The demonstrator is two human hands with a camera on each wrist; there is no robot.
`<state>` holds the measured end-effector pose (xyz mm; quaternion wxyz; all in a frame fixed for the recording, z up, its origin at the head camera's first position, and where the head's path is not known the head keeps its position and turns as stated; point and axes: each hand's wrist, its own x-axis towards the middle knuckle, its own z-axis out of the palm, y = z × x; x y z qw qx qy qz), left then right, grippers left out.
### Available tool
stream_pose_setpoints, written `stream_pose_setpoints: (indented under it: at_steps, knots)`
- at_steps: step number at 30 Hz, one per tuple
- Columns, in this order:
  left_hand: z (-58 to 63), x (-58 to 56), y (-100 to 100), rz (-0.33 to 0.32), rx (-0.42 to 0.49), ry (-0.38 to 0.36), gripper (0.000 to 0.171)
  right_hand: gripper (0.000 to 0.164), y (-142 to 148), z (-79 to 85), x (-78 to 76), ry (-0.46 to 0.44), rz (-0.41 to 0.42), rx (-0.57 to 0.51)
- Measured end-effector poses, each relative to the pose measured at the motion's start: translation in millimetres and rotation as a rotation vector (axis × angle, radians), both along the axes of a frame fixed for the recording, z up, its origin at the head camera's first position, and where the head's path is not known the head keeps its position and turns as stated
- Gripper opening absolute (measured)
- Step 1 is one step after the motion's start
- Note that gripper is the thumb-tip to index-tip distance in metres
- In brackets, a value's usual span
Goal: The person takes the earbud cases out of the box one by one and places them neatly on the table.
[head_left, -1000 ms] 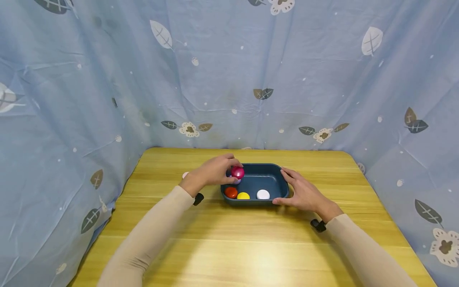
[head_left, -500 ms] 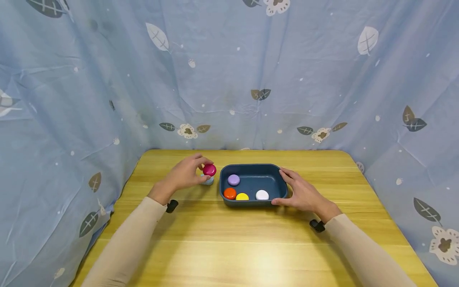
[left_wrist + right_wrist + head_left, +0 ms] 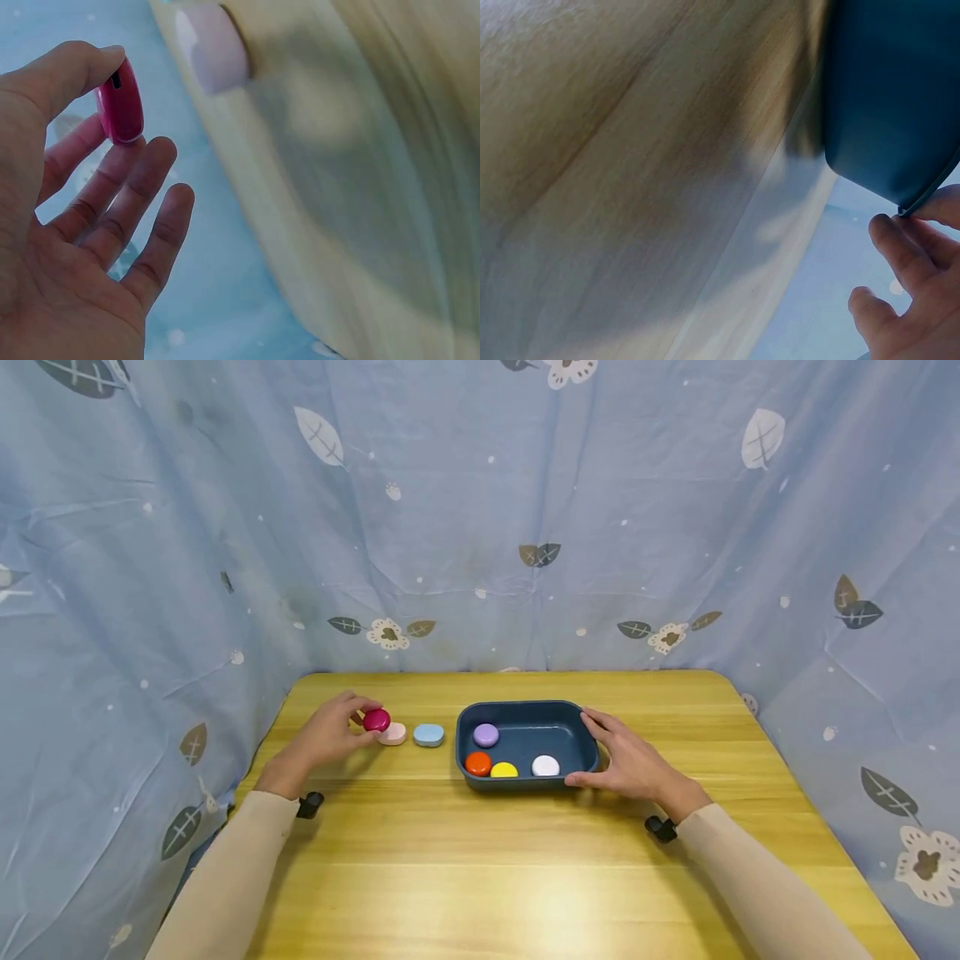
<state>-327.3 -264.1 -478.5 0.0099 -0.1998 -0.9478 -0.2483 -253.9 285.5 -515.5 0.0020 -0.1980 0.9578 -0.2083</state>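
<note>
Head view: left hand [image 3: 330, 735] pinches magenta case [image 3: 377, 720] near pale pink case [image 3: 393, 735]; right hand [image 3: 633, 762] grips end of tray [image 3: 517, 785].

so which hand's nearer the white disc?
Right. Right hand grips the tray by its right end, close to the white disc; left hand is well left, outside, holding the magenta disc.

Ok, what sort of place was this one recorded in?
Probably a makeshift recording booth: a blue leaf-and-flower-print curtain on three sides, a wood-grain tabletop within it, and two black wrist-worn devices.
</note>
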Motion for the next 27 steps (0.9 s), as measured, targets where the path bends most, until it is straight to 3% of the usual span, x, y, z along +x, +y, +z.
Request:
stream_pose_setpoints:
  at_steps: [10, 27]
  knots:
    - [-18.3, -9.6, -31.5, 0.036, 0.006, -0.058, 0.051, 0.130, -1.3, 1.0, -0.4, -0.008, -0.005, -0.009]
    - [-35.6, -18.7, -47.9, 0.057, -0.015, -0.175, 0.053, 0.130, -0.6, -0.7, 0.8, -0.016, -0.010, -0.005]
